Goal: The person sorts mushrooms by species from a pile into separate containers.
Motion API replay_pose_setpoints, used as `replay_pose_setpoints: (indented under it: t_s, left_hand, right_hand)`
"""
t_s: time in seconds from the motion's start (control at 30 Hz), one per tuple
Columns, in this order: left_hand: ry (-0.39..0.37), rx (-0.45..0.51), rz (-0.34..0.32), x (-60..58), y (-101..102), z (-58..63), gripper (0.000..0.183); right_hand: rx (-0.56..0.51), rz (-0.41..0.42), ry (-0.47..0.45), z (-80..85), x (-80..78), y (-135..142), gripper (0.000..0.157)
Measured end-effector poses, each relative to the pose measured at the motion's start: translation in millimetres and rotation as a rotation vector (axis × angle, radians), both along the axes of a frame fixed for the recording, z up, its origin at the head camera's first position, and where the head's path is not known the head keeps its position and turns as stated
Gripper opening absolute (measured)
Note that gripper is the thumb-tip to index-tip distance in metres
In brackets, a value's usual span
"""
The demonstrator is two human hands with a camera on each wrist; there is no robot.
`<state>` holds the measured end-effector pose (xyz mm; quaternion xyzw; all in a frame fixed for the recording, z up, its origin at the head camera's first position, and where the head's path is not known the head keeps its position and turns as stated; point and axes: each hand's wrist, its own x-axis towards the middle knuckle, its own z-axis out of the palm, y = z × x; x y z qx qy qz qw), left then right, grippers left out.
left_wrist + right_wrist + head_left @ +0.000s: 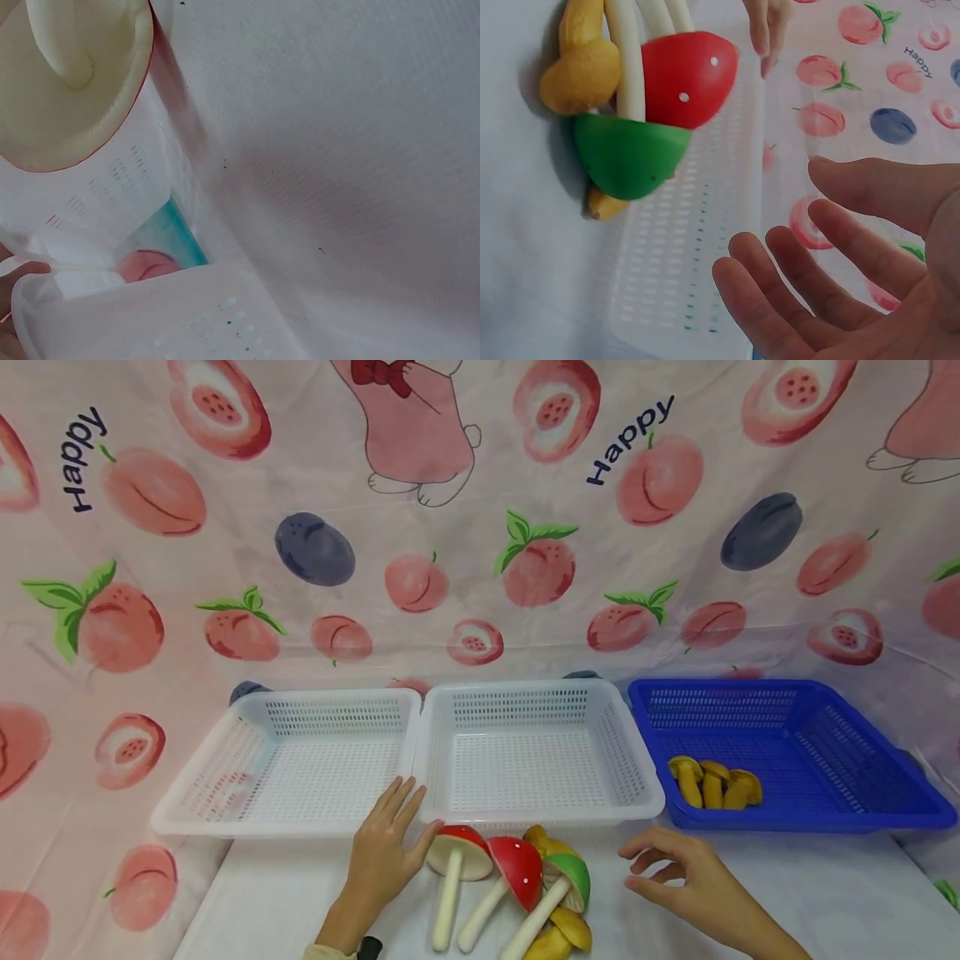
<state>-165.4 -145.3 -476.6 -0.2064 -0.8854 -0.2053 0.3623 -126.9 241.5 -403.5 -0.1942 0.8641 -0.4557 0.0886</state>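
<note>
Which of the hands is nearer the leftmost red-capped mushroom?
Left: left hand is beside that red-capped mushroom; right hand is to its right, beyond the green-capped mushroom.

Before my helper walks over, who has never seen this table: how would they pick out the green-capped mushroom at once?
Start at the middle basket, the white one beside the blue basket. In front of it, between the left hand and right hand, lies a cluster of mushrooms. The green-capped mushroom lies among red-capped mushrooms and yellow mushrooms; only its cap is green.
</note>
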Motion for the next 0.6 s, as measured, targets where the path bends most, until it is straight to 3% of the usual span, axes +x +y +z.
replay_pose_setpoints:
  t_s: [0.27,0.5,0.6]
  left_hand:
    - [0.008,0.011,-0.005,-0.1,0.2,-1.4,0.051]
    - [0.0,0.013,-0.005,0.3,-0.7,-1.8,0.052]
    - [0.0,0.014,-0.006,0.2,-1.0,-1.7,0.052]
  right_hand:
    - [-0.046,0.097,-0.053,-21.3,4.7,-12.7,0.022]
    - [-0.039,0.119,-0.253,-38.1,8.0,-29.0,0.029]
    - [-0.001,0.107,-0.285,-45.6,9.2,-35.2,0.032]
